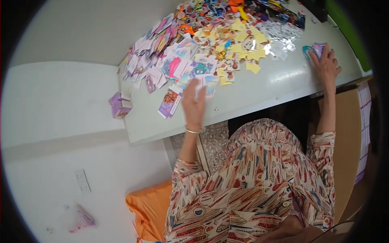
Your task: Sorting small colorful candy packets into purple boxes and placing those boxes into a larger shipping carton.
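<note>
My left hand point(193, 103), with a thin bracelet at its wrist, hovers over the near edge of a pile of pale printed cards point(184, 65). Its fingers are blurred, and I cannot tell whether they pinch a card. Just left of it lies a flat purple-and-white packet point(169, 103) with a colourful picture. At the table's right side my right hand point(327, 69) is closed around a small purple packet point(319, 49), partly hidden by the fingers. A teal ring-shaped item point(307, 52) shows beside its thumb.
Yellow picture cards point(253, 54), silvery pieces point(281, 34) and colourful trinkets point(198, 14) are heaped along the far side of the white table point(251, 95). Purple boxes point(120, 106) sit by its left edge. A cardboard carton point(346, 117) stands at right, an orange bag point(150, 206) below.
</note>
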`<state>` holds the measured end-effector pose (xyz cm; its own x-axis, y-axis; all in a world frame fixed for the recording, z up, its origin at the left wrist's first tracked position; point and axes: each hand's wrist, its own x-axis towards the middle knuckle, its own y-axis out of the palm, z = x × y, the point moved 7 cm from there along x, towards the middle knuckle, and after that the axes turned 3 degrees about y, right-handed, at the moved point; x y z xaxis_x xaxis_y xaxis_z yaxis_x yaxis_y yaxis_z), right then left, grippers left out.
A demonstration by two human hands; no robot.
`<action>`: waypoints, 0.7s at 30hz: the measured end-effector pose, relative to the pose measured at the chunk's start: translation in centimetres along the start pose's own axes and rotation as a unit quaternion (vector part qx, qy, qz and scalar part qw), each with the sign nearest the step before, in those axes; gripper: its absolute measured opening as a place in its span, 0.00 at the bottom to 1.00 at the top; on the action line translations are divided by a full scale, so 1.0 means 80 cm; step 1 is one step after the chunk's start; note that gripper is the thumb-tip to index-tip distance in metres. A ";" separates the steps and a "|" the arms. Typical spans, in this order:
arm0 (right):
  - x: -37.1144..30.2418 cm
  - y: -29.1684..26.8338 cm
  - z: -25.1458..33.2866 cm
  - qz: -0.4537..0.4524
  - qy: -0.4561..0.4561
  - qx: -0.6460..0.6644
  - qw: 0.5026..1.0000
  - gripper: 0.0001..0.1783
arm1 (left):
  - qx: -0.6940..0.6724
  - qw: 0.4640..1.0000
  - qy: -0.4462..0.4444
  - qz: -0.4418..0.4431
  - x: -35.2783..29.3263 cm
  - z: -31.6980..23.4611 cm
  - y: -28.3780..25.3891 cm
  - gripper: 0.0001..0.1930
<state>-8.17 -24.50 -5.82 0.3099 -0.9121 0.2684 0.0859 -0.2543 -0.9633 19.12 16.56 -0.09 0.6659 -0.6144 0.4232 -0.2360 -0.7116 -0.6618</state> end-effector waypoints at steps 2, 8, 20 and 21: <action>-0.018 -0.037 0.013 -0.093 -0.002 -0.017 0.996 0.44 | 0.161 0.987 0.026 0.002 0.003 0.065 -0.053 0.28; -0.097 -0.064 0.074 -0.128 -0.212 0.243 0.938 0.41 | 0.200 0.960 -0.082 0.176 -0.029 0.201 -0.112 0.41; -0.190 -0.099 0.177 0.010 -0.302 0.372 0.878 0.41 | -0.062 0.912 -0.400 -0.058 -0.079 0.273 -0.160 0.15; -0.196 -0.102 0.182 0.028 -0.314 0.405 0.858 0.41 | -0.062 0.913 -0.399 -0.056 -0.078 0.258 -0.162 0.15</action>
<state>0.07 -3.40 -2.16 0.7625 -0.4968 0.4145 0.6059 0.3237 -0.7267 32.68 36.67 -6.93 0.9828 -0.1257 -0.1350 -0.1796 -0.8188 -0.5452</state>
